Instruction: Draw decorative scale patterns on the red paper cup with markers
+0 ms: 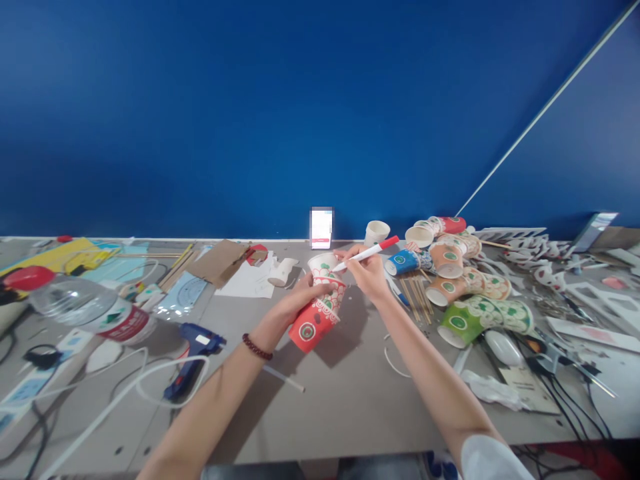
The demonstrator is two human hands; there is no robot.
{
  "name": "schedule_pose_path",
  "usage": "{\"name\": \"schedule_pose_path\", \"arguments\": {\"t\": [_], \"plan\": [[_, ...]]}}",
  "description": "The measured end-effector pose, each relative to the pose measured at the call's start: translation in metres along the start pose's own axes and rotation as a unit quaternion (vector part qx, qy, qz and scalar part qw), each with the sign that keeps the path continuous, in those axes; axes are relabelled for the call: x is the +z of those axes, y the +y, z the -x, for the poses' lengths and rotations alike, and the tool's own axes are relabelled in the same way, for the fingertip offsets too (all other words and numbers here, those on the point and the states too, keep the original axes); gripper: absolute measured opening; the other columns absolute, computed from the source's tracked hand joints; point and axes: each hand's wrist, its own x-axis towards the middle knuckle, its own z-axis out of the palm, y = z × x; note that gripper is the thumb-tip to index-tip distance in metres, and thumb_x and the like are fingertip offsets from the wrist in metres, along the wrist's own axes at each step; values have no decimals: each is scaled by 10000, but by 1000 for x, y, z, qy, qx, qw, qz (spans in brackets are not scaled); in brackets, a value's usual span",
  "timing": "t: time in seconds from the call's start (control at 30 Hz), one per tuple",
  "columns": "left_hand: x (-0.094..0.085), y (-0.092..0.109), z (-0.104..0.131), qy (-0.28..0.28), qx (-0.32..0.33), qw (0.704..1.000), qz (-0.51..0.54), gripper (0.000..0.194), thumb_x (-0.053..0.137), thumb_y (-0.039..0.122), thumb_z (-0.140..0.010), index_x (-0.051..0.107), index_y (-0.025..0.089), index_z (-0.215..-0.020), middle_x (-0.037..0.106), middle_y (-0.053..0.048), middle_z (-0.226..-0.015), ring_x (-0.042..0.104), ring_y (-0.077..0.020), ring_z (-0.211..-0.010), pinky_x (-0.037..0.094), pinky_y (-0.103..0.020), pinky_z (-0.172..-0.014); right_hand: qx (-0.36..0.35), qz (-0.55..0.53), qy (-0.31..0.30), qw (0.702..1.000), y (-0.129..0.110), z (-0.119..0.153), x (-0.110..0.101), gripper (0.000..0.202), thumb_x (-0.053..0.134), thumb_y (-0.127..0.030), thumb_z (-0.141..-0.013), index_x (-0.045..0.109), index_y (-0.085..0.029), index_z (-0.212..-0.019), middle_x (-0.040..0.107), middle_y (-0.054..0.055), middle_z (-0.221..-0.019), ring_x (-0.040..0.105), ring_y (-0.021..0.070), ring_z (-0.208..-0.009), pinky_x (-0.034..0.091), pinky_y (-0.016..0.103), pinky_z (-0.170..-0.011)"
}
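Observation:
My left hand (301, 295) is wrapped round a tilted stack of joined paper cups (327, 308), above the table. The lowest cup is solid red with a round green emblem; the upper part is white with red scalloped lines and a green leaf shape. Between the fingers of my right hand (369, 272) is a white marker pen (369, 252) with a red end. Its tip points left at the uppermost cup; whether it touches cannot be made out. A beaded bracelet (257, 347) circles my left wrist.
Several painted cups (460, 323) and wooden sticks (417, 300) lie at the right. A lit phone (321, 228) leans on the blue wall behind a plain white cup (283, 272). At the left are a glue gun (193, 357), a plastic bottle (90, 307) and a power strip (45, 387) with cables.

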Motion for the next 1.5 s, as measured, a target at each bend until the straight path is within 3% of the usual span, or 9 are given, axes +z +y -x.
{"name": "schedule_pose_path", "arguments": {"t": [0.27, 1.0, 1.5], "plan": [[-1, 1, 0, -2, 2, 1000, 0, 493, 750, 235, -694, 520, 148, -1121, 692, -85, -898, 666, -195, -725, 539, -318, -682, 1, -8, 9, 1000, -4, 1, -2, 90, 550, -162, -708, 552, -226, -645, 570, -26, -502, 687, 248, -916, 535, 299, -684], [-5, -2, -2, 4, 21, 1000, -21, 520, 761, 264, -678, 529, 153, -1129, 695, -92, -917, 670, -211, -751, 533, -315, -673, 13, -23, -7, 1000, -16, 2, -2, 128, 557, -172, -662, 487, -230, -571, 479, -44, -440, 691, 253, -882, 541, 295, -655], [-4, -3, -3, 2, 21, 1000, -10, 486, 741, 262, -688, 535, 150, -1113, 692, -81, -863, 668, -213, -724, 531, -331, -671, 19, -19, -26, 999, -14, 3, -1, 137, 571, -176, -660, 525, -237, -546, 511, -32, -436, 662, 272, -999, 506, 390, -873]]}}
